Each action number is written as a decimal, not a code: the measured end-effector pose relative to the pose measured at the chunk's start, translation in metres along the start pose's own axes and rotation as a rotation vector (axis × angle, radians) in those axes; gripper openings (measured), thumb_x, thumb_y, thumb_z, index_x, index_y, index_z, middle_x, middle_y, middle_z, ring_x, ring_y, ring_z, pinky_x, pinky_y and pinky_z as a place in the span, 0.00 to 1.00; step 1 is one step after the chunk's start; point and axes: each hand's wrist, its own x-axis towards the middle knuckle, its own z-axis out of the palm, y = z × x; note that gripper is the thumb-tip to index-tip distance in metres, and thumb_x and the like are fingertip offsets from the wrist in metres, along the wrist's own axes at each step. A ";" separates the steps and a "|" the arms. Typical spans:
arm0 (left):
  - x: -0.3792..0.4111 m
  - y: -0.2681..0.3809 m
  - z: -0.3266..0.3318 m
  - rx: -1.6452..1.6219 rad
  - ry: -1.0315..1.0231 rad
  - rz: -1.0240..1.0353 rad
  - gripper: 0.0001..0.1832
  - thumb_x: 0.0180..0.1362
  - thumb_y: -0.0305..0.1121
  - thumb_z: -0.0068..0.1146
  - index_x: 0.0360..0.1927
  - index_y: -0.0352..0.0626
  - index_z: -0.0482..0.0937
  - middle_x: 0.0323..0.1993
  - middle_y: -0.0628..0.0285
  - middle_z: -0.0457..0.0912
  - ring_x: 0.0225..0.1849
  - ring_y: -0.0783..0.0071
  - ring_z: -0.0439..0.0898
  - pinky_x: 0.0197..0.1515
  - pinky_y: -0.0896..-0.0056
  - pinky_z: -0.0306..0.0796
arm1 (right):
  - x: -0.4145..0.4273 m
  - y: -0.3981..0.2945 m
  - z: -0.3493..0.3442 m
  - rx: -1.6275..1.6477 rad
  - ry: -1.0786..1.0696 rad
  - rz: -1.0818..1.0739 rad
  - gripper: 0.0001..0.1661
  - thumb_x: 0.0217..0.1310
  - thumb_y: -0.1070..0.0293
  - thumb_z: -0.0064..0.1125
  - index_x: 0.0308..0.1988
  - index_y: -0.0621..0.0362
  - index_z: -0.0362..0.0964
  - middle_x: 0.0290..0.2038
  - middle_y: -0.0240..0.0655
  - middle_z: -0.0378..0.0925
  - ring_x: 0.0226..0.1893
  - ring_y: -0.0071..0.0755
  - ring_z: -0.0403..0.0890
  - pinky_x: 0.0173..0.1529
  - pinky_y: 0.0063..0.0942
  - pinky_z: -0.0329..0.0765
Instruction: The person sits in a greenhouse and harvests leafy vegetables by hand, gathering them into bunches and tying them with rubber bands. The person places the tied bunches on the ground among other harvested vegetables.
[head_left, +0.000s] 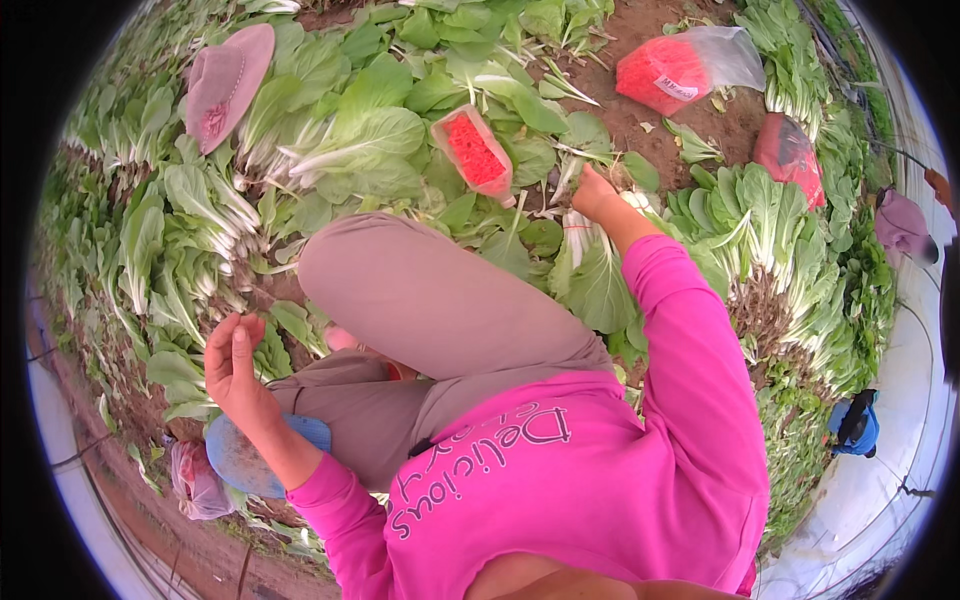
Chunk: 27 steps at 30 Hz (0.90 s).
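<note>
My left hand is raised over the leafy greens at the left, its fingers curled and nothing visible between them. With my arm stretched forward, my right hand reaches down to the white stalks and roots of leafy greens; its fingertips are partly hidden, so a grip is not certain. Just below that hand lies a bundle of greens with a red band around its white stalks. A cut-open clear plastic bottle holding small red bands rests on leaves left of my right hand.
A pink hat lies on greens at the upper left. A clear bag of red bands and a red plastic bag are at the upper right. Piled greens flank me. Two other people are at the far right.
</note>
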 end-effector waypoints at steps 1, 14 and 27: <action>0.001 0.000 0.001 0.009 0.000 0.000 0.10 0.59 0.27 0.53 0.41 0.32 0.76 0.35 0.56 0.80 0.37 0.72 0.79 0.46 0.70 0.74 | 0.004 -0.001 0.005 -0.023 0.017 0.008 0.10 0.51 0.63 0.56 0.35 0.46 0.80 0.38 0.26 0.80 0.50 0.38 0.72 0.64 0.43 0.51; 0.004 -0.011 0.004 0.083 0.031 -0.031 0.11 0.60 0.28 0.51 0.43 0.32 0.75 0.35 0.56 0.80 0.38 0.70 0.79 0.47 0.68 0.75 | 0.034 -0.002 0.023 0.525 0.151 0.428 0.10 0.52 0.66 0.52 0.33 0.49 0.79 0.36 0.30 0.80 0.44 0.39 0.76 0.49 0.41 0.64; 0.007 -0.005 0.015 -0.015 0.000 0.060 0.10 0.57 0.23 0.52 0.42 0.31 0.76 0.35 0.54 0.80 0.37 0.69 0.80 0.46 0.67 0.75 | -0.019 0.100 0.039 1.618 1.295 1.140 0.29 0.58 0.57 0.53 0.54 0.65 0.64 0.40 0.51 0.78 0.36 0.43 0.80 0.43 0.33 0.73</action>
